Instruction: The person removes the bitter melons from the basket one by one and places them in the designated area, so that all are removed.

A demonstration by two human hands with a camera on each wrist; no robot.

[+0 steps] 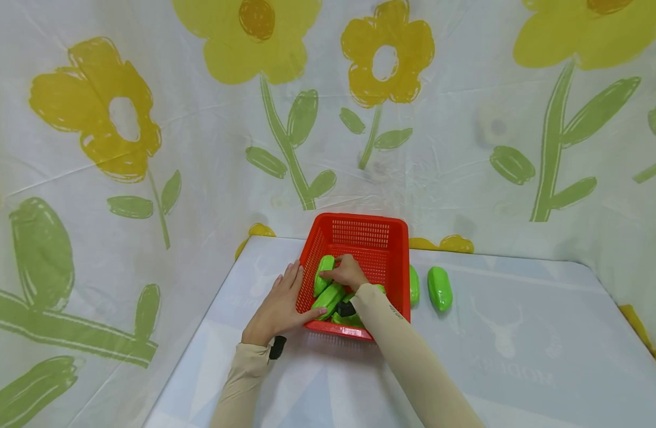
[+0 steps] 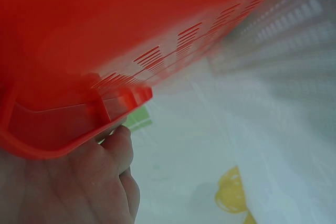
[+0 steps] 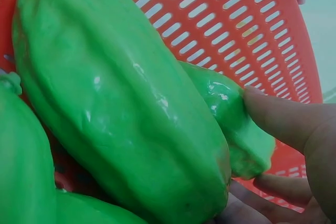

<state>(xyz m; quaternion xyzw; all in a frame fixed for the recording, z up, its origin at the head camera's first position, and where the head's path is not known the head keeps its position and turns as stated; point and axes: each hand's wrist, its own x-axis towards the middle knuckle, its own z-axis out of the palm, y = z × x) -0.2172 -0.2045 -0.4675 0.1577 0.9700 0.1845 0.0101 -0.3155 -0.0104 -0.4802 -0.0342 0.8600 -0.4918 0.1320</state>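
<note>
A red plastic basket [image 1: 403,249] with slotted walls holds several glossy green ridged vegetables. My right hand [image 1: 351,273] reaches inside near its left wall. There the thumb and fingers grip one green vegetable [image 1: 321,282], whose far part shows between them in the right wrist view. A larger-looking green vegetable [image 3: 121,98] lies in front of it and hides the rest. My left hand [image 1: 278,308] rests against the basket's left rim with fingers extended, the thumb reaching over the front left corner. In the left wrist view the palm side lies along the red rim [image 2: 58,153].
Two more green vegetables lie on the table right of the basket, one [image 1: 439,289] apart and one [image 1: 414,286] close beside its wall. The pale patterned table [image 1: 520,356] meets a flower-print curtain [image 1: 445,148] at the back and left.
</note>
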